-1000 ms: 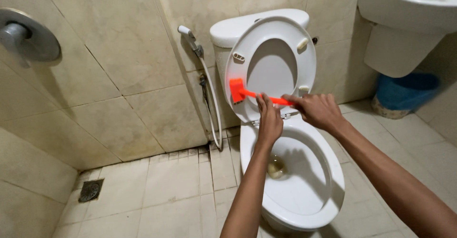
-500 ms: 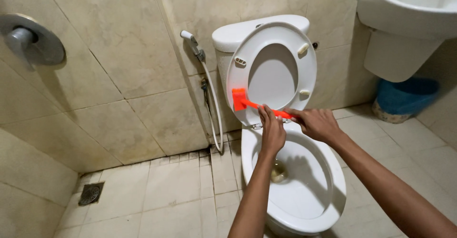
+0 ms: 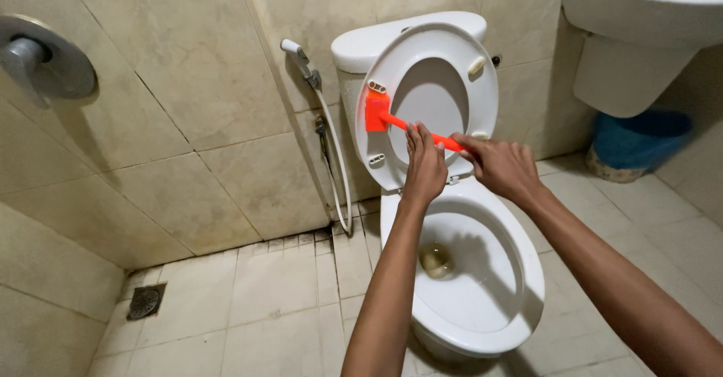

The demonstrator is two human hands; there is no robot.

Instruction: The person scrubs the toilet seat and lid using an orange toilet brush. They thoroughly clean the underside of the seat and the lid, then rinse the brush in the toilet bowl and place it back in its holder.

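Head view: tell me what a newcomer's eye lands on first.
The bright orange plastic brush stands out, its head pressed against the raised white toilet seat at centre. The left hand and right hand both grip its handle above the open white toilet bowl. At far right, a white wall basin hangs above a blue bin.

Dim, soft light; sharp, wide-angle distortion
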